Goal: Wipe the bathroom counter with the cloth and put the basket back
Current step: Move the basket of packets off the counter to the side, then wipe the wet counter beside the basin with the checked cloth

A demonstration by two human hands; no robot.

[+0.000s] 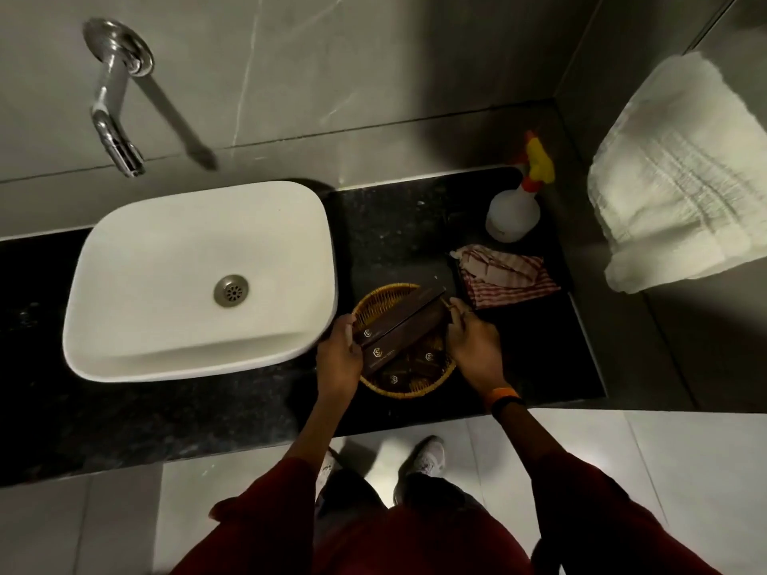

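Observation:
A round woven basket (375, 302) sits on the black stone counter (398, 226), just right of the white basin. It holds several dark brown boxes (409, 321), two long ones lying across the top. My left hand (338, 350) grips the basket's left rim. My right hand (471, 346) grips its right rim. A crumpled red-and-white striped cloth (504, 276) lies on the counter behind and to the right of the basket, touched by neither hand.
A white spray bottle (512, 213) with a yellow and orange trigger stands in the counter's back right corner. The white basin (199, 280) sits left, under a chrome wall tap (112, 101). A white towel (680, 180) hangs at the right wall.

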